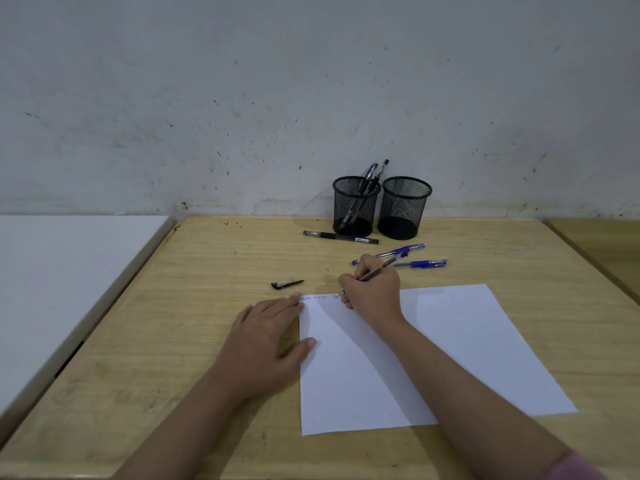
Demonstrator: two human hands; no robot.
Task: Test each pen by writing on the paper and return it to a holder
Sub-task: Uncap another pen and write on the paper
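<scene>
Pen (pixel 375 270) testing is running midway: the right hand (pixel 372 292) is gripping one, writing on paper (pixel 450 344) the flat left hand (pixel 266 344) is steadying. Two pens are standing in the left holder (pixel 355 209); three are waiting.

Single head view, close above desk (pixel 214 271), facing forward-down toward wall (pixel 242 98).

Wooden table (pixel 207 258), pale grain, against wall. On it: white paper (pixel 450 341) near front right; two black mesh holders (pixel 356 206) side by side at back; black pen (pixel 341 236) just before them; two blue pens (pixel 389 253); loose cap (pixel 286 284) left of paper.
</scene>
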